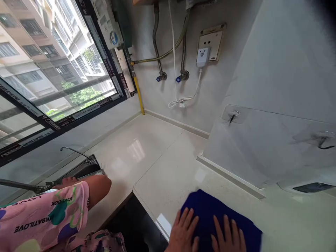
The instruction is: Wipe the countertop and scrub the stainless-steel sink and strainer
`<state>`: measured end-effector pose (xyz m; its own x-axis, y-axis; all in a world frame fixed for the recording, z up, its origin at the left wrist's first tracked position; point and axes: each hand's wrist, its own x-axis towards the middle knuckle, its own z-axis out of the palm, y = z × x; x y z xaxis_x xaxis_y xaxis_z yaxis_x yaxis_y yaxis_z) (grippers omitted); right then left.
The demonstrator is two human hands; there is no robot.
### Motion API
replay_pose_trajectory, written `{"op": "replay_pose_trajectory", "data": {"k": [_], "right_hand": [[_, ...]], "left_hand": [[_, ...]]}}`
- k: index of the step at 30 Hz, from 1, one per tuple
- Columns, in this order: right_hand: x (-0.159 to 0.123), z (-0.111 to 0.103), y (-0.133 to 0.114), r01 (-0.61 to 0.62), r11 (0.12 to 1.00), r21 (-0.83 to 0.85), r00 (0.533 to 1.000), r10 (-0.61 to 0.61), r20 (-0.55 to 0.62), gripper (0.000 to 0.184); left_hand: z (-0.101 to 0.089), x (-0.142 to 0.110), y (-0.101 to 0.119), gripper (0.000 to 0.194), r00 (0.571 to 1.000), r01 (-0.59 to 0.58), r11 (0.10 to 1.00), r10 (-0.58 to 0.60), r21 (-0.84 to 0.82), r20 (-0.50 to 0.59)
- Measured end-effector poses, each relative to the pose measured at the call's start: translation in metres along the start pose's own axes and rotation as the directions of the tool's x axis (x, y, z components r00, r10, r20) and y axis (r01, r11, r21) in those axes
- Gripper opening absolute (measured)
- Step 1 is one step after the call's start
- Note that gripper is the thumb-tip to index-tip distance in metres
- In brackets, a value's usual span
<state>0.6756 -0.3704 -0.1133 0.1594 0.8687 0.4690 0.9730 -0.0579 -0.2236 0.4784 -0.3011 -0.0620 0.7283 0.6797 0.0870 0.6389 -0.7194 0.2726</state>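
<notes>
A dark blue cloth (203, 204) lies spread on the pale countertop (162, 168), near the bottom of the view. On its left part rests my left hand (183, 232), palm down with the fingers stretched out. My right hand (229, 236) is flat on the cloth a little to the right, its fingers spread too. Both hands press on the cloth without gripping it, and the wrists are cut off by the lower edge.
At left, a person in a pink patterned sleeve (60, 210) reaches toward the sink (84, 169) with its faucet (76, 151). Water valves (181, 77), a plugged socket (211, 43) and a yellow hose (138, 94) line the back wall. Hooks (233, 114) hang on the right wall.
</notes>
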Motion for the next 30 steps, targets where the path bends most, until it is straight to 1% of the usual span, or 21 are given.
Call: {"op": "replay_pose_trajectory", "data": {"k": [3, 6, 8, 10, 12, 13, 14, 16, 18, 20, 21, 23, 24, 25, 26, 27, 28, 29, 30], "right_hand": [[0.038, 0.007, -0.036, 0.059, 0.998, 0.016, 0.997, -0.060, 0.057, 0.071], [0.074, 0.013, -0.071, 0.129, 0.988, 0.089, 0.976, -0.142, 0.165, 0.070], [0.096, 0.017, -0.094, 0.171, 0.976, 0.132, 0.957, -0.196, 0.213, 0.062], [0.116, 0.024, -0.113, 0.196, 0.969, 0.152, 0.948, -0.227, 0.225, 0.053], [0.133, 0.033, -0.128, 0.212, 0.962, 0.169, 0.943, -0.247, 0.222, 0.045], [0.140, 0.037, -0.133, 0.220, 0.958, 0.182, 0.941, -0.258, 0.219, 0.042], [0.147, 0.041, -0.138, 0.228, 0.954, 0.197, 0.939, -0.268, 0.213, 0.040], [0.159, 0.048, -0.143, 0.241, 0.943, 0.229, 0.938, -0.287, 0.194, 0.038], [0.167, 0.052, -0.145, 0.252, 0.932, 0.260, 0.938, -0.301, 0.169, 0.038], [0.171, 0.055, -0.141, 0.263, 0.921, 0.288, 0.938, -0.314, 0.145, 0.038], [0.170, 0.056, -0.137, 0.269, 0.915, 0.301, 0.938, -0.320, 0.136, 0.039], [0.162, 0.057, -0.125, 0.279, 0.904, 0.323, 0.936, -0.331, 0.120, 0.038], [0.156, 0.058, -0.117, 0.276, 0.901, 0.334, 0.942, -0.322, 0.091, 0.038], [0.147, 0.058, -0.108, 0.270, 0.898, 0.348, 0.951, -0.306, 0.053, 0.038], [0.137, 0.057, -0.096, 0.255, 0.896, 0.365, 0.962, -0.272, -0.004, 0.040], [0.126, 0.055, -0.084, 0.243, 0.888, 0.390, 0.970, -0.234, -0.071, 0.040], [0.116, 0.051, -0.071, 0.230, 0.880, 0.416, 0.973, -0.208, -0.097, 0.040], [0.106, 0.046, -0.058, 0.216, 0.871, 0.441, 0.976, -0.193, -0.099, 0.039], [0.097, 0.039, -0.046, 0.173, 0.865, 0.471, 0.985, -0.165, -0.060, 0.037]], "left_hand": [[-0.012, -0.011, -0.024, 0.072, 0.992, 0.115, 0.986, -0.106, 0.119, -0.074], [-0.023, -0.025, -0.056, 0.066, 0.968, 0.221, 0.944, -0.182, 0.247, -0.170], [-0.029, -0.034, -0.080, 0.065, 0.948, 0.286, 0.907, -0.221, 0.309, -0.227], [-0.032, -0.038, -0.102, 0.064, 0.923, 0.348, 0.877, -0.257, 0.332, -0.288], [-0.031, -0.034, -0.116, 0.062, 0.882, 0.419, 0.855, -0.304, 0.305, -0.359], [-0.029, -0.028, -0.119, 0.060, 0.864, 0.447, 0.851, -0.331, 0.277, -0.380], [-0.027, -0.019, -0.120, 0.057, 0.852, 0.465, 0.852, -0.356, 0.242, -0.383], [-0.023, 0.002, -0.115, 0.054, 0.848, 0.479, 0.861, -0.404, 0.170, -0.344], [-0.021, 0.022, -0.108, 0.053, 0.845, 0.494, 0.862, -0.446, 0.115, -0.294], [-0.022, 0.034, -0.105, 0.054, 0.836, 0.516, 0.852, -0.479, 0.086, -0.266], [-0.024, 0.035, -0.105, 0.055, 0.837, 0.518, 0.852, -0.485, 0.079, -0.253], [-0.029, 0.030, -0.111, 0.058, 0.844, 0.512, 0.855, -0.483, 0.078, -0.233], [-0.032, 0.025, -0.116, 0.058, 0.841, 0.518, 0.851, -0.489, 0.086, -0.232], [-0.035, 0.019, -0.122, 0.058, 0.830, 0.538, 0.838, -0.505, 0.098, -0.239], [-0.038, 0.013, -0.130, 0.057, 0.809, 0.570, 0.814, -0.531, 0.112, -0.253], [-0.040, 0.008, -0.139, 0.056, 0.778, 0.611, 0.781, -0.565, 0.126, -0.273], [-0.043, 0.004, -0.149, 0.056, 0.741, 0.657, 0.741, -0.602, 0.137, -0.295], [-0.047, 0.001, -0.160, 0.055, 0.700, 0.702, 0.697, -0.640, 0.142, -0.318], [-0.050, 0.000, -0.172, 0.054, 0.654, 0.746, 0.651, -0.674, 0.143, -0.342]]}}
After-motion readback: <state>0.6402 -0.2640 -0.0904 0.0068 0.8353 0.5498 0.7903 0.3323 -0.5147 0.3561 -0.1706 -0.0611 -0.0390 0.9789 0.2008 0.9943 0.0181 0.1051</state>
